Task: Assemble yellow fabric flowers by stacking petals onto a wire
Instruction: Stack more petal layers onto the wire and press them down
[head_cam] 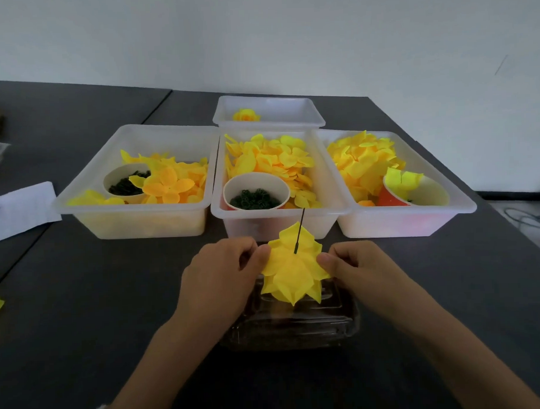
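Just above the clear tray (pixel 297 328), left hand (pixel 222 276) and right hand (pixel 356 268) each pinching the petal stack (pixel 291 274) on its wire (pixel 299 230).

At the centre of the frame the petal stack (pixel 291 272) is bright plain yellow, pierced by a thin dark green wire (pixel 299 232). The three translucent white bins behind hold yellow petals, the left bin's (pixel 134 221) tending to orange, and paper cups, one in the middle (pixel 256 191) white inside with dark green rings, one at right (pixel 415 193) orange-red outside. The table (pixel 82 302) is dark grey, the wall (pixel 256 36) pale grey-white.
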{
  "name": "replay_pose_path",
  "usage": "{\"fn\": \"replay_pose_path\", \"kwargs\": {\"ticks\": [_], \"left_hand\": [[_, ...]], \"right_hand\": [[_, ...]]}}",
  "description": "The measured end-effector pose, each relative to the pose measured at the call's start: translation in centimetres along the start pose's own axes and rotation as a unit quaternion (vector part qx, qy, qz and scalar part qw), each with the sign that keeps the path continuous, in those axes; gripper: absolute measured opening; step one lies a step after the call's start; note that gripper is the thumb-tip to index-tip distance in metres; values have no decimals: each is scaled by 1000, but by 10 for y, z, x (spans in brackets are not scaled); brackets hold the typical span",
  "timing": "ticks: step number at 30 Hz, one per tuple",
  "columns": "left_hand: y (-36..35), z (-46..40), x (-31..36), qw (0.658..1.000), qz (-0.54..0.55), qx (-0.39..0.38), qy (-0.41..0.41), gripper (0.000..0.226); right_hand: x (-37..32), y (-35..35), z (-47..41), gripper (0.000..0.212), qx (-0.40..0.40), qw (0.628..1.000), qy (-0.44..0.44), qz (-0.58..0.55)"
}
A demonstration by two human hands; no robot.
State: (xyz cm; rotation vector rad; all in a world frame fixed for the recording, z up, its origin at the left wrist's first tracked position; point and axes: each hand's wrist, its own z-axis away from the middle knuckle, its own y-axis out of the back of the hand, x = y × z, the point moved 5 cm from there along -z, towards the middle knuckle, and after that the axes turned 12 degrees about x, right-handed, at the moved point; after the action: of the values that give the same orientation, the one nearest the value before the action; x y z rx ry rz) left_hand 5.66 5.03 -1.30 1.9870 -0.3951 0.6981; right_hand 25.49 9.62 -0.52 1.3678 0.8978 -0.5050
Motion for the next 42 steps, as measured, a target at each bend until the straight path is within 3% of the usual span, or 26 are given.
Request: {"fn": "replay_pose_path", "kwargs": {"ticks": [5, 8, 10, 11, 12, 14, 16, 22, 35, 40, 42], "left_hand": [[5, -2, 0, 999, 38, -5, -3, 45], [19, -5, 0, 997, 68, 23, 9, 52], [29, -9, -1, 996, 75, 52, 20, 55], [34, -12, -1, 995, 75, 61, 24, 54], [38, -14, 0, 995, 74, 69, 24, 48], [46, -18, 2, 993, 74, 88, 19, 43], [51, -21, 5, 992, 77, 100, 18, 44], [51, -25, 7, 993, 70, 95, 23, 37], [57, -22, 14, 992, 84, 92, 25, 34], [63, -25, 15, 991, 97, 84, 23, 35], [62, -25, 20, 990, 109, 82, 17, 35]], "right_hand": [[-7, 15, -10, 50, -77, 997, 6, 26], [1, 71, -56, 40, 75, 994, 38, 63], [19, 124, -99, 19, 227, 957, 62, 167], [31, 148, -120, 13, 267, 937, 57, 217], [45, 165, -141, 22, 268, 926, 38, 264], [81, 180, -173, 44, 184, 918, -17, 351], [108, 180, -187, 49, 125, 906, -60, 400], [119, 176, -197, 14, 209, 924, -5, 321], [109, 192, -197, 11, 226, 932, 34, 281], [65, 227, -184, 13, 209, 940, 42, 266], [39, 237, -172, 12, 205, 956, 31, 207]]}}
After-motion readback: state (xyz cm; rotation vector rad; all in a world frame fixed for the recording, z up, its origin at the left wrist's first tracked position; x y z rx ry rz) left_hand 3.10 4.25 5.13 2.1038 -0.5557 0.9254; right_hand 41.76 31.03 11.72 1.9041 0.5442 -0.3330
